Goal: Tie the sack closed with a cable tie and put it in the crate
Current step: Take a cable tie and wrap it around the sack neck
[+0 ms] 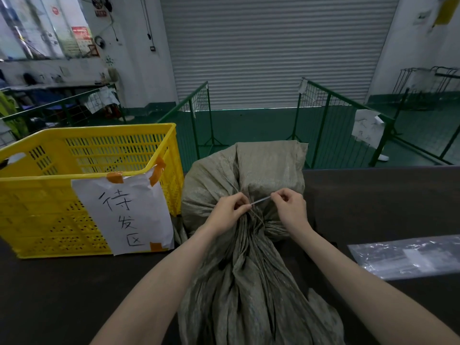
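Head camera looks forward and down, close over the table [74,295].

Dim greenish indoor light, brighter window [37,28] upper left, wide-angle edge curvature, soft focus

A clear plastic bag [408,257] lies on the dark table [74,295].

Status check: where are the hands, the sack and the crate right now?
Left hand and right hand each grip the cable tie at the sack neck. Crate sits left of it. Nothing in between.
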A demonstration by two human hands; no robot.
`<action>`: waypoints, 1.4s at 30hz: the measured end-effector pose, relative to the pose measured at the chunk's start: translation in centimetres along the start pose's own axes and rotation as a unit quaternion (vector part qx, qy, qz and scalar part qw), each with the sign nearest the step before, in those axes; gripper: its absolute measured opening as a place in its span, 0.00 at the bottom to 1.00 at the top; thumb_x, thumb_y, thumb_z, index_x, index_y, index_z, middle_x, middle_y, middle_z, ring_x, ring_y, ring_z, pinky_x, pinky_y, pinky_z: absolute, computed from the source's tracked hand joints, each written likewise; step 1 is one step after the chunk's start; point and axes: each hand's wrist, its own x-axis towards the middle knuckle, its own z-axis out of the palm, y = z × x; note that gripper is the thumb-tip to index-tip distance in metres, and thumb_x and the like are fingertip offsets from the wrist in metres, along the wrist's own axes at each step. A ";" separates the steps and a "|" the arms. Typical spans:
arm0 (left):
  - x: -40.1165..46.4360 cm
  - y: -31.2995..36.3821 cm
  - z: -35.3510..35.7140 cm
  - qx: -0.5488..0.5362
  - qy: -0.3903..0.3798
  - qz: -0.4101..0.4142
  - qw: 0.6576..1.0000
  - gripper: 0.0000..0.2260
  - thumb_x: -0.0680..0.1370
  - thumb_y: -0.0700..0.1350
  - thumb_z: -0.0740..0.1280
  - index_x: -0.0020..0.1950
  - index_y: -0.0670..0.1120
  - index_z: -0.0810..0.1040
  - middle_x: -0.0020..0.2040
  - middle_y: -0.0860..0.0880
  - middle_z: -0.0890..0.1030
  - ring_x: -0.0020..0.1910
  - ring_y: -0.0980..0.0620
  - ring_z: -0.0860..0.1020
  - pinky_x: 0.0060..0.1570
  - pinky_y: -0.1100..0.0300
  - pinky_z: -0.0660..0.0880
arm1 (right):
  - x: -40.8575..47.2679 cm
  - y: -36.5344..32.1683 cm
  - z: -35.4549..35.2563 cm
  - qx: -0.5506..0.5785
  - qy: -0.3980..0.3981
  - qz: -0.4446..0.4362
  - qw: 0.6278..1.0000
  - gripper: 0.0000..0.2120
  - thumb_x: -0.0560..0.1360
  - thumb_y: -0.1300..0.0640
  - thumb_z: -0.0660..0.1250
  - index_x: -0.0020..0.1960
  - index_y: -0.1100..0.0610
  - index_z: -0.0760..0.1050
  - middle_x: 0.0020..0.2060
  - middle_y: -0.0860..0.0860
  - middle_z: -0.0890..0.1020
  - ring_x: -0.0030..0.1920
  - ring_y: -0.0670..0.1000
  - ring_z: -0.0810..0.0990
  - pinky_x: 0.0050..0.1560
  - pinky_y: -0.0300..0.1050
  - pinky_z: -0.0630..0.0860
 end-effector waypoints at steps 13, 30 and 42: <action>-3.6 -4.9 -1.9 0.033 0.029 -0.075 0.996 0.03 0.77 0.43 0.67 0.45 0.45 0.79 0.40 0.50 0.81 0.41 0.53 0.79 0.40 0.62 0.71 | 3.8 -0.9 -6.9 0.079 0.075 0.057 0.992 0.10 0.73 0.60 0.63 0.34 0.55 0.74 0.28 0.50 0.72 0.31 0.49 0.69 0.32 0.47 0.66; -3.1 0.2 0.4 0.020 0.064 0.024 0.997 0.05 0.77 0.42 0.66 0.50 0.43 0.80 0.45 0.46 0.82 0.45 0.51 0.78 0.46 0.59 0.72 | -0.7 -1.2 2.5 -0.114 -0.156 -0.007 0.981 0.23 0.79 0.49 0.58 0.27 0.57 0.68 0.26 0.52 0.73 0.35 0.55 0.75 0.40 0.47 0.67; -3.3 -0.9 1.7 0.050 0.079 -0.045 0.995 0.11 0.77 0.50 0.66 0.53 0.47 0.83 0.50 0.48 0.85 0.51 0.47 0.78 0.53 0.53 0.73 | 0.3 -1.2 0.5 -0.118 -0.043 -0.041 0.991 0.23 0.80 0.50 0.57 0.27 0.53 0.64 0.31 0.57 0.74 0.37 0.57 0.74 0.40 0.47 0.66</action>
